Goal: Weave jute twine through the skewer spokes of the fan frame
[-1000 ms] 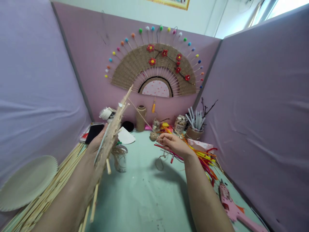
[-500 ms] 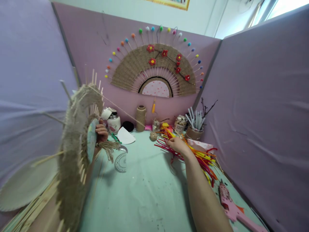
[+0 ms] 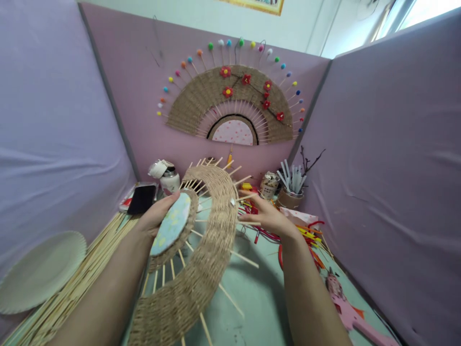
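A: 12 o'clock?
B: Woven wall fan (image 3: 192,102) on a pinkish panel (image 3: 124,96). Mixed-colour pom-poms (image 3: 211,46) tip its spokes; red flowers (image 3: 246,79), roughly its own 12 to 2.
A: Higher?
B: Gilt picture frame (image 3: 264,9), cut by top edge.
A: 2?
B: Bright window (image 3: 428,13).
A: 3?
B: Patterned jar (image 3: 268,186); just beside, brown jar (image 3: 289,198) of whitish, translucent sticks (image 3: 294,179). Dark twigs (image 3: 312,161) near.
A: 4?
B: Pink glue gun (image 3: 346,310), lying on the table (image 3: 252,312), nozzle toward 11.
A: 8?
B: Pale plate (image 3: 43,274), fluted rim.
A: 9?
B: White jar (image 3: 170,182); near it, flat black object (image 3: 141,199), face up.
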A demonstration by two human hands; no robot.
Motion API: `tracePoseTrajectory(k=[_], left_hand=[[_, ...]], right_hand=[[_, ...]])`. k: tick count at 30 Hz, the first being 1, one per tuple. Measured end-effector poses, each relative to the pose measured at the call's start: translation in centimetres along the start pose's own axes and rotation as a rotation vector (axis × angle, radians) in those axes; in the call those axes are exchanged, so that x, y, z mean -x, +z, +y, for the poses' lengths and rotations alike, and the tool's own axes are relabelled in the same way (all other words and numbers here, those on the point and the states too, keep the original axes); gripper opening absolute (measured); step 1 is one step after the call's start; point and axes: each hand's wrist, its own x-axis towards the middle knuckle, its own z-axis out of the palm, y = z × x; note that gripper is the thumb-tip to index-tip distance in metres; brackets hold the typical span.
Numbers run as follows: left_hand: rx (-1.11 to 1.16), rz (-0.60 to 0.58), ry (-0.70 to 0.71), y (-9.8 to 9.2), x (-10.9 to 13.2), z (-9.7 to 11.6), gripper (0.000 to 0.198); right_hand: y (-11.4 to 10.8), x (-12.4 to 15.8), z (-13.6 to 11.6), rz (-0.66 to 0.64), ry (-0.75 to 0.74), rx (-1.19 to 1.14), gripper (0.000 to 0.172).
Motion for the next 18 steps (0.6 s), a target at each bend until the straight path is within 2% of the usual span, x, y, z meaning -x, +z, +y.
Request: tracePoseTrajectory(k=[2, 4, 7, 10, 14, 18], left_hand=[[-0.037, 0.019, -0.009, 0.6, 0.1, -0.4, 0.013], [-0.068, 0.013, -0.012, 0.8, 0.1, -0.6, 0.013], [-0.102, -0.016, 0.000, 0.7, 0.0, -0.7, 0.013], [-0.133, -0.039, -0.011, 0.6, -0.1, -0.7, 0.014], [-0.141, -0.108, -0.022, 0.8, 0.1, -0.8, 0.016], [-0.140, -0.154, -0.016, 0.8, 0.2, -0.9, 0.016]], right_hand=[[0.4, -0.1, -1.4, 0.049, -0.057, -0.159, 0.065], [0.7, 0.0, -2.5, 0.032, -0.058, -0.324, 0.061], [0.7, 0.2, -2.7, -0.036, 0.015, -0.498, 0.041], [0.2, 0.5, -1.8, -0.027, 0.063, -0.500, 0.019], [-0.2, 0.3, -1.0, 0.104, 0.037, -0.429, 0.021], [0.1, -0.2, -1.6, 0.179, 0.006, -0.305, 0.022]])
